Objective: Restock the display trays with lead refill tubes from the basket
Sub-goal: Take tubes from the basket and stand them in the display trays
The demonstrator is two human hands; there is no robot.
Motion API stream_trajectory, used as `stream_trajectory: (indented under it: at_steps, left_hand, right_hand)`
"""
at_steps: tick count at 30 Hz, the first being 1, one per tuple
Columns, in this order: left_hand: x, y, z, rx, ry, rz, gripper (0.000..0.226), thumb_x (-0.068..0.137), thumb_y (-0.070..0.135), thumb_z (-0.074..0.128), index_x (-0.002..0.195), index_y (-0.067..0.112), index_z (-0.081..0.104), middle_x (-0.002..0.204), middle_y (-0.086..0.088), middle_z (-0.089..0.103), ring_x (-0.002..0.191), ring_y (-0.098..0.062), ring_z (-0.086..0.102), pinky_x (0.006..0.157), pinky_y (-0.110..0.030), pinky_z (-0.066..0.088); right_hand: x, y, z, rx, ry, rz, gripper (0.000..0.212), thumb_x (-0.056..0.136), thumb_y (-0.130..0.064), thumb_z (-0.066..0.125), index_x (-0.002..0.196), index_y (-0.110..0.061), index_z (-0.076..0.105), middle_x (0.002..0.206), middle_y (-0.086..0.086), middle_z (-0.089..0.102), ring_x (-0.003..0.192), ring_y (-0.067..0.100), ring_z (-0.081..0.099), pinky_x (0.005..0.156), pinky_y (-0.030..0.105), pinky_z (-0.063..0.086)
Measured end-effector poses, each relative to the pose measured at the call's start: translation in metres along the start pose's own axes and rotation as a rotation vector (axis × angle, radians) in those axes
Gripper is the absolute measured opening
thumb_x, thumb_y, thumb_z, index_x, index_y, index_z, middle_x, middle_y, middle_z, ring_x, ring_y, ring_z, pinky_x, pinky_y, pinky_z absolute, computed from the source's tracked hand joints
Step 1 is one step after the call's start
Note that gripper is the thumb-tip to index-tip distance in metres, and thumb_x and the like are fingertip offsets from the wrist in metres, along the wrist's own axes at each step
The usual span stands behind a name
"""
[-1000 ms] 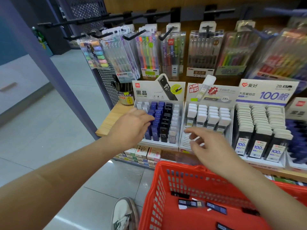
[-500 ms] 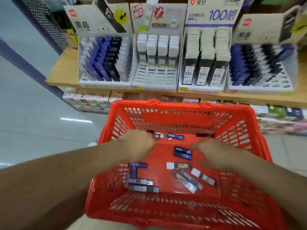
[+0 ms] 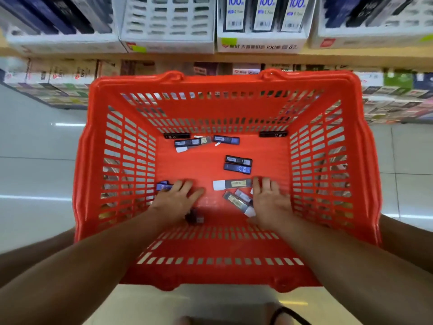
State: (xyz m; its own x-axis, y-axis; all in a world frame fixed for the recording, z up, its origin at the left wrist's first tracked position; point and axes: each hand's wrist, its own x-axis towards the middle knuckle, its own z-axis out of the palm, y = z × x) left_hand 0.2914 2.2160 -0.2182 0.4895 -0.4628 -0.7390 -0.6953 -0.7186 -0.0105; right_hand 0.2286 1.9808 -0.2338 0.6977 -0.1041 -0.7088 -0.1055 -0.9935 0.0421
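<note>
A red plastic basket [image 3: 225, 83] fills the middle of the view, with several lead refill tubes scattered on its floor. My left hand [image 3: 179, 198] lies flat on the basket floor, fingers straight, touching a blue tube [image 3: 162, 186] at its fingertips; a dark tube [image 3: 195, 218] lies under the wrist. My right hand [image 3: 269, 199] is also flat with straight fingers, beside a grey tube with a white cap [image 3: 232, 184] and two grey tubes [image 3: 237, 200]. A pair of dark tubes [image 3: 237, 164] lies further in. Display trays [image 3: 168, 41] stand on the shelf above.
A wooden shelf edge [image 3: 234, 57] runs across the top, with boxed stock [image 3: 58, 78] on the lower shelf behind the basket. Grey tiled floor [image 3: 35, 160] lies to the left and right. More tubes [image 3: 199, 141] lie along the basket's far wall.
Both hands left the shelf trays and dropped into the basket. My view tilted down. In the last half second the hands reached lower and spread flat on the basket floor.
</note>
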Motion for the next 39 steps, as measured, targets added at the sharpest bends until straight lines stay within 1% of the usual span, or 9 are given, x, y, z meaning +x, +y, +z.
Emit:
stream_trajectory:
  at_steps: [8, 11, 14, 18, 27, 31, 34, 36, 39]
  left_hand:
    - [0.010, -0.033, 0.002, -0.173, 0.163, 0.019, 0.065, 0.095, 0.024, 0.050, 0.149, 0.029, 0.013, 0.147, -0.006, 0.023, 0.137, -0.029, 0.027, 0.100, -0.041, 0.042]
    - [0.016, -0.041, 0.000, -0.345, 0.235, -0.186, 0.081, 0.083, 0.046, 0.063, 0.148, 0.025, 0.020, 0.146, -0.008, 0.027, 0.134, -0.029, 0.026, 0.106, -0.043, 0.038]
    - [0.018, -0.038, 0.009, -0.245, 0.171, -0.230, 0.101, 0.071, 0.040, 0.078, 0.146, 0.030, 0.012, 0.146, -0.009, 0.021, 0.133, -0.030, 0.024, 0.104, -0.043, 0.041]
    - [0.019, -0.032, 0.012, -0.201, 0.167, -0.213, 0.081, 0.082, 0.028, 0.070, 0.145, 0.024, 0.019, 0.143, -0.011, 0.026, 0.132, -0.031, 0.025, 0.106, -0.042, 0.037]
    - [0.024, -0.026, 0.003, -0.362, 0.119, -0.213, 0.059, 0.087, 0.023, 0.058, 0.140, 0.015, 0.032, 0.138, -0.015, 0.042, 0.127, -0.031, 0.040, 0.107, -0.038, 0.033]
    - [0.035, -0.021, -0.016, -0.783, 0.336, -0.413, 0.027, 0.079, 0.025, 0.068, 0.104, 0.018, 0.060, 0.096, -0.004, 0.068, 0.086, -0.021, 0.063, 0.070, -0.024, 0.043]
    - [0.046, -0.013, -0.038, -1.507, 0.419, -0.525, 0.006, 0.079, 0.013, 0.070, 0.082, 0.016, 0.067, 0.078, -0.001, 0.069, 0.063, -0.014, 0.060, 0.055, -0.021, 0.043]
    - [0.047, -0.007, -0.057, -2.048, 0.338, -0.540, 0.006, 0.084, 0.007, 0.064, 0.081, 0.012, 0.065, 0.072, -0.002, 0.065, 0.057, -0.011, 0.054, 0.048, -0.018, 0.043]
    - [0.042, 0.002, -0.075, -2.464, 0.208, -0.409, 0.007, 0.087, 0.008, 0.056, 0.086, 0.011, 0.062, 0.080, -0.005, 0.061, 0.054, -0.007, 0.050, 0.042, -0.015, 0.037]
  right_hand:
    - [0.021, -0.002, -0.001, 0.199, 0.090, -0.084, 0.099, 0.073, -0.047, 0.075, 0.149, -0.020, 0.018, 0.132, 0.011, 0.034, 0.124, 0.030, 0.035, 0.095, 0.042, 0.043]
    - [0.029, -0.002, -0.001, 0.300, 0.095, -0.043, 0.102, 0.066, -0.041, 0.082, 0.147, -0.024, 0.022, 0.130, 0.012, 0.035, 0.120, 0.032, 0.037, 0.098, 0.043, 0.044]
    - [0.032, -0.007, 0.001, 0.377, 0.130, -0.012, 0.088, 0.065, -0.037, 0.082, 0.138, -0.022, 0.035, 0.125, 0.012, 0.041, 0.114, 0.033, 0.043, 0.095, 0.042, 0.044]
    - [0.035, -0.014, 0.001, 0.500, 0.122, -0.007, 0.057, 0.071, -0.027, 0.079, 0.119, -0.013, 0.052, 0.117, 0.015, 0.052, 0.107, 0.034, 0.054, 0.086, 0.035, 0.047]
    - [0.031, -0.015, 0.000, 0.398, 0.142, -0.074, 0.046, 0.084, -0.029, 0.068, 0.125, -0.017, 0.049, 0.119, 0.008, 0.060, 0.108, 0.029, 0.059, 0.081, 0.033, 0.045]
    - [0.044, -0.016, -0.017, 0.844, 0.084, 0.003, 0.027, 0.082, -0.015, 0.071, 0.107, -0.015, 0.062, 0.088, 0.005, 0.069, 0.082, 0.026, 0.064, 0.064, 0.028, 0.045]
    - [0.044, -0.025, -0.035, 1.499, -0.185, 0.170, 0.016, 0.084, -0.002, 0.066, 0.086, -0.018, 0.064, 0.069, 0.000, 0.060, 0.070, 0.023, 0.063, 0.067, 0.031, 0.054]
    - [0.041, -0.033, -0.049, 1.808, -0.319, 0.235, 0.014, 0.085, -0.002, 0.065, 0.093, -0.014, 0.064, 0.072, 0.005, 0.061, 0.088, 0.038, 0.070, 0.079, 0.046, 0.059]
    - [0.030, -0.042, -0.073, 1.966, -0.374, 0.152, 0.011, 0.090, -0.005, 0.063, 0.099, -0.011, 0.067, 0.074, 0.004, 0.070, 0.074, 0.031, 0.073, 0.058, 0.030, 0.059]
